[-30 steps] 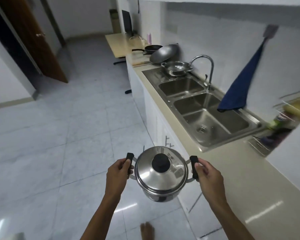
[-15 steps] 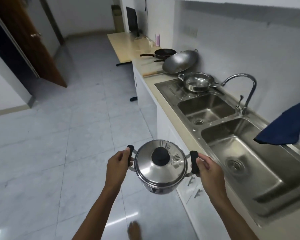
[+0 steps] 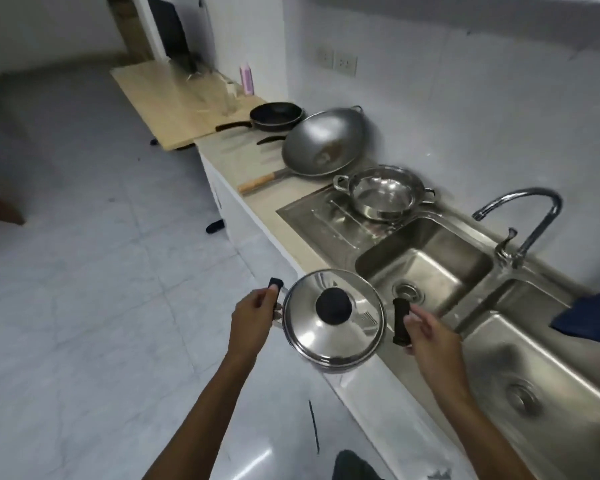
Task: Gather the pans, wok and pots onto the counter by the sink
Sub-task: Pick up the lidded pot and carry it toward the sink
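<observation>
The person has walked closer along the bench [image 3: 271, 216]: the lidded pot [image 3: 333, 318], left hand [image 3: 253, 315] and right hand [image 3: 430, 332] each closed on a side handle, now hangs at the sink's [image 3: 426, 268] front edge, nearer the wok [image 3: 326, 142], frying pan [image 3: 276, 116] and open pot [image 3: 383, 197].

Lidded pot carried nearer the sink.
The pot [image 3: 333, 318] now overlaps the counter [image 3: 284, 223] edge beside the sink [image 3: 426, 268]; previously it hung over the floor.
</observation>
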Demonstrator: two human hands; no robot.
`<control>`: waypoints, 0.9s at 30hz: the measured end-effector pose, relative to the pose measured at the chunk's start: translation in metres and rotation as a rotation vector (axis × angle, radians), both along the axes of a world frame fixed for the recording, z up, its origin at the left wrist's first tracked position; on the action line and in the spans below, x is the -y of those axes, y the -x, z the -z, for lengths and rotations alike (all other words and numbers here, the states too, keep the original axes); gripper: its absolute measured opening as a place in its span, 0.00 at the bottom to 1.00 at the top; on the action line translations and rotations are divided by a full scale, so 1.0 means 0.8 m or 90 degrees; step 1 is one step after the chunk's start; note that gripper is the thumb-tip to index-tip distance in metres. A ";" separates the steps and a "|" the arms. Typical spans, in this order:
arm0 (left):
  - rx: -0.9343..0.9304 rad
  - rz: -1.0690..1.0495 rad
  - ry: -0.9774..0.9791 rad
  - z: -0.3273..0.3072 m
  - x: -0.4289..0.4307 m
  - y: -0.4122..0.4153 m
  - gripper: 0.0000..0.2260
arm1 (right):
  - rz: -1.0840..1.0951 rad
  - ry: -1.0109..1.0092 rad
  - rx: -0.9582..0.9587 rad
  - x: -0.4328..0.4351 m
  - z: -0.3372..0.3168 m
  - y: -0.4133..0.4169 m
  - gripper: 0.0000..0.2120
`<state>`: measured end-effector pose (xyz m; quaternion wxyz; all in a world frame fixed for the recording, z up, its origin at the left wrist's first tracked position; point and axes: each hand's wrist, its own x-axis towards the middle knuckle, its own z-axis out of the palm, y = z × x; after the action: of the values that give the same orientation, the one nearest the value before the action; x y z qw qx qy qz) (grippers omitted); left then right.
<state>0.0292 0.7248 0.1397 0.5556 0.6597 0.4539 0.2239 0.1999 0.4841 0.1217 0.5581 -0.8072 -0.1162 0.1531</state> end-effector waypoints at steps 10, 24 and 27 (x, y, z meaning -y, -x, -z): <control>-0.046 0.103 0.031 0.035 -0.258 -0.218 0.12 | 0.095 0.009 -0.017 -0.233 0.044 -0.157 0.17; -0.106 0.286 0.051 0.080 -0.478 -0.427 0.11 | 0.228 0.136 0.009 -0.410 0.071 -0.262 0.15; -0.112 0.343 0.044 0.095 -0.501 -0.454 0.11 | 0.291 0.166 0.010 -0.427 0.080 -0.260 0.16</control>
<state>0.3922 1.1259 0.0639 0.5754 0.7542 0.3163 -0.0052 0.4078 0.8261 0.0580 0.4684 -0.8789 0.0857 0.0300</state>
